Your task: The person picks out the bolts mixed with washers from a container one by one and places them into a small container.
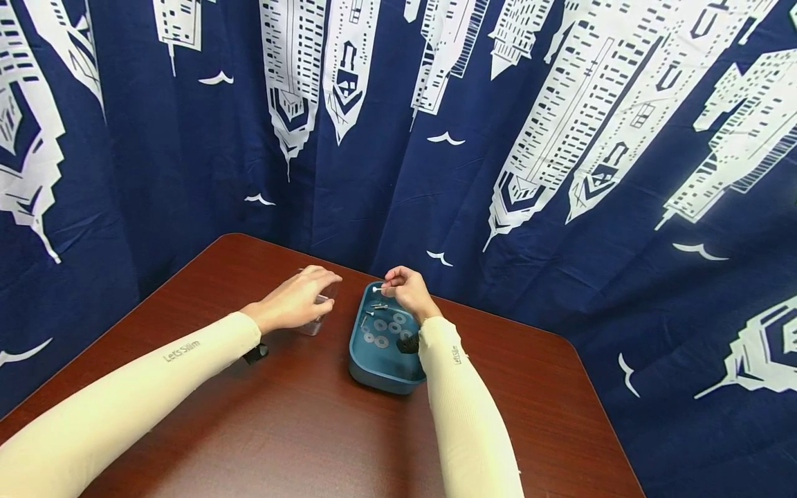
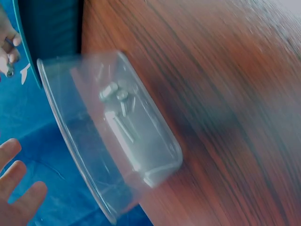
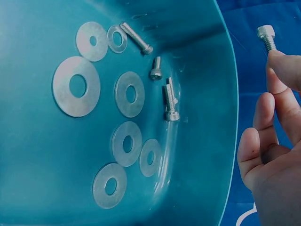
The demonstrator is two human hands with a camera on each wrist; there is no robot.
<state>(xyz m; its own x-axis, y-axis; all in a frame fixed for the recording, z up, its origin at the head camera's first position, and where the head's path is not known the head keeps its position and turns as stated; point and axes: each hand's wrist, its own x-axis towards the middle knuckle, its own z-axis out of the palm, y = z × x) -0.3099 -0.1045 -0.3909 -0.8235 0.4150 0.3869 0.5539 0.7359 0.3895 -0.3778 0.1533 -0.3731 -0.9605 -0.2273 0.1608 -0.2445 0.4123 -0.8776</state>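
My right hand (image 1: 409, 294) pinches a silver socket-head bolt (image 3: 266, 35) between thumb and forefinger, its head pointing away from the fingertips. It is above the far end of a blue tray (image 1: 381, 379). In the right wrist view, several flat washers (image 3: 76, 87) lie on the tray floor, with several bolts (image 3: 172, 106) by its end wall. My left hand (image 1: 299, 297) is beside a clear plastic box (image 2: 77, 136) left of the tray. The left wrist view shows its fingers spread, apart from the box wall. A few bolts (image 2: 123, 100) lie inside the box.
The brown wooden table (image 1: 280, 429) carries the tray and the box near its far edge. A dark blue curtain (image 1: 386, 173) with white building shapes hangs behind the table. Black wrist devices (image 1: 255, 354) sit under both cream sleeves.
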